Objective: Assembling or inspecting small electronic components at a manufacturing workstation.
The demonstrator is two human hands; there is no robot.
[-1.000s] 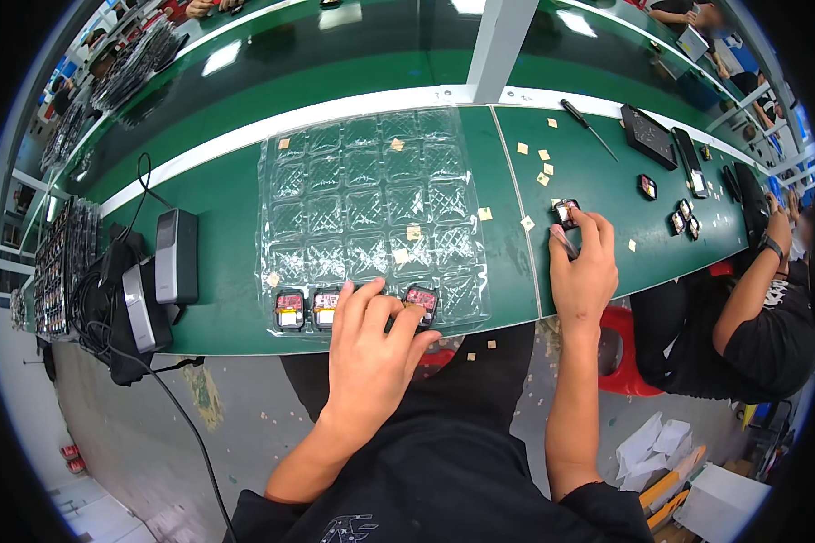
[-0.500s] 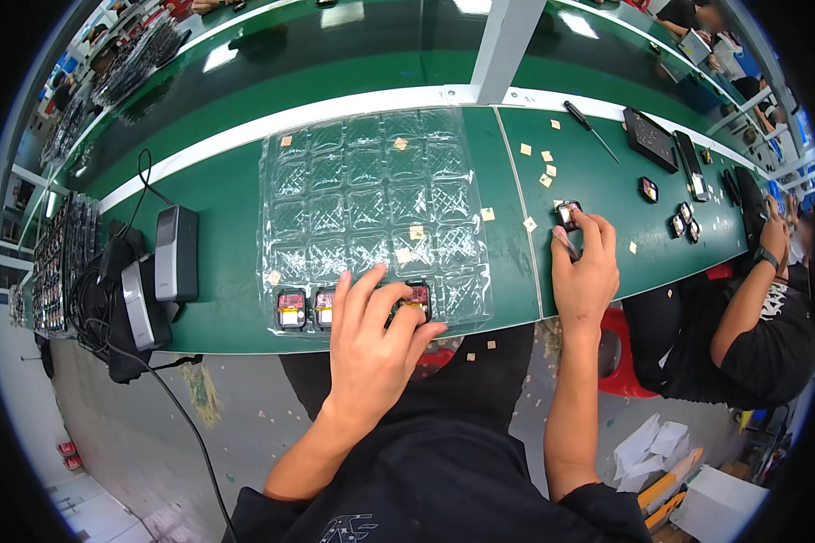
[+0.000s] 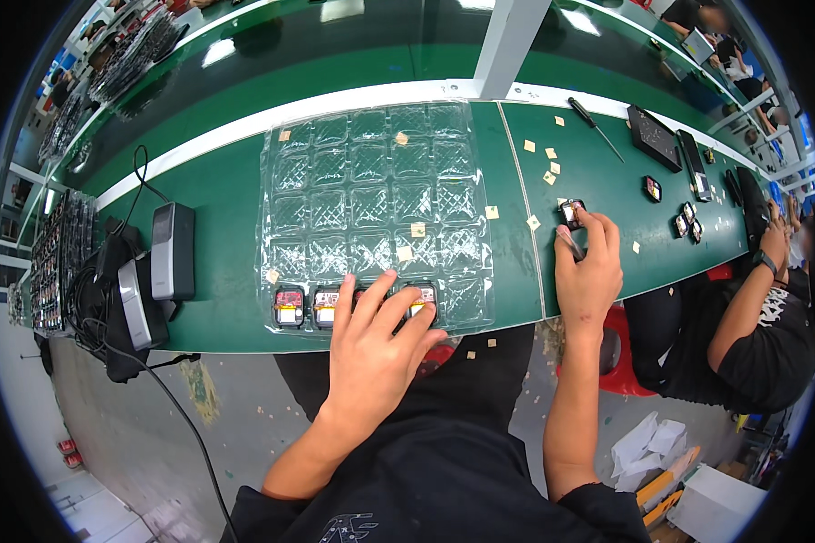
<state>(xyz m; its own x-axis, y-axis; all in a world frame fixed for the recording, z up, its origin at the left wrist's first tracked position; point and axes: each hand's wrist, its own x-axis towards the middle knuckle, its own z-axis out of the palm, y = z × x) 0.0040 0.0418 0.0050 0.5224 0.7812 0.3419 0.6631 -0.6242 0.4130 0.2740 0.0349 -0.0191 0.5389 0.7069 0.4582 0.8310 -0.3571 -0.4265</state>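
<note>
A clear plastic blister tray (image 3: 285,210) lies on the green bench, with several small square electronic modules (image 3: 289,307) in black frames along its near row. My left hand (image 3: 371,348) rests over that row, fingers spread and touching the modules, which it partly covers. The module at the right of the row (image 3: 423,297) shows beside my fingertips. To the right of the tray, my right hand (image 3: 589,267) pinches another black-framed module (image 3: 571,214) against the bench between thumb and fingers. Part of it is hidden by the fingertips.
Small yellowish square pieces (image 3: 550,178) are scattered about. A screwdriver (image 3: 596,129), a black box (image 3: 654,138) and loose modules (image 3: 687,223) lie at the right, near a co-worker's arm (image 3: 741,312). Grey-black devices (image 3: 172,252) with cables stand left. A white post (image 3: 509,50) rises behind.
The fingers of my left hand have shifted slightly, showing more of the right-hand module in the row. My right hand keeps its hold. The whole view has moved a little.
</note>
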